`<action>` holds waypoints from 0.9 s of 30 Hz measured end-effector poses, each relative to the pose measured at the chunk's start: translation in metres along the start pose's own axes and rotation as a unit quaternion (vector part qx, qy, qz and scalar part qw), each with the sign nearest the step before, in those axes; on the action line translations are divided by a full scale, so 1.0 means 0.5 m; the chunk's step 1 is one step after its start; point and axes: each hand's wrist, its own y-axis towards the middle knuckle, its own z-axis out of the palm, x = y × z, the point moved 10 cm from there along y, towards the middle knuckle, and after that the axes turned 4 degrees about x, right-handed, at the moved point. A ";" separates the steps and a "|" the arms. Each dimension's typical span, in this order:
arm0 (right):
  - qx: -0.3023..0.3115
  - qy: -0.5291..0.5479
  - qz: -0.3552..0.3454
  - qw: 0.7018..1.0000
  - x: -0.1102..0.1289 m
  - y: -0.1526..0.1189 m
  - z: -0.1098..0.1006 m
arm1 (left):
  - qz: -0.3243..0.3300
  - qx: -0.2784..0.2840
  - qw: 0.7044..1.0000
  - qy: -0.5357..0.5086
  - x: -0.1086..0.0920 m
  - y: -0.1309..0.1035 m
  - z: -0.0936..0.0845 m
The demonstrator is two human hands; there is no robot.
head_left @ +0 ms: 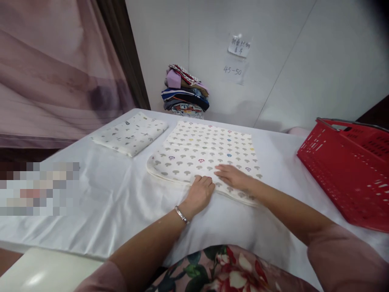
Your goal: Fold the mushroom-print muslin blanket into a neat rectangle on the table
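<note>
A white cloth with a mushroom print [209, 148] lies folded flat on the white-covered table [100, 202] in front of me. My left hand [200, 192], with a silver bracelet at the wrist, is at the cloth's near edge, its fingers curled down on the fabric. To its right, my right hand [232, 177] rests on top of the cloth with fingers stretched out and lying flat. The two hands are close together but apart. A second folded white cloth with small dark prints [130, 134] lies at the back left, touched by neither hand.
At the right edge of the table stands a red plastic basket [349, 174]. Behind the table, a stack of folded clothes [186, 91] sits by the wall. Paper notes [238, 46] hang there. A pink curtain [60, 73] is on the left, above a pixelated patch.
</note>
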 end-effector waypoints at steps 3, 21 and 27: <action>-0.010 -0.094 0.139 0.986 -0.105 0.005 -0.018 | 0.007 0.004 1.000 -0.010 -0.003 -0.001 -0.001; 0.115 -0.115 -0.008 0.987 -0.010 0.153 0.087 | -0.011 0.034 0.999 -0.013 -0.004 -0.009 0.005; 0.100 -0.120 -0.024 0.988 0.008 0.208 0.087 | -0.005 0.027 1.000 -0.013 -0.008 -0.011 0.002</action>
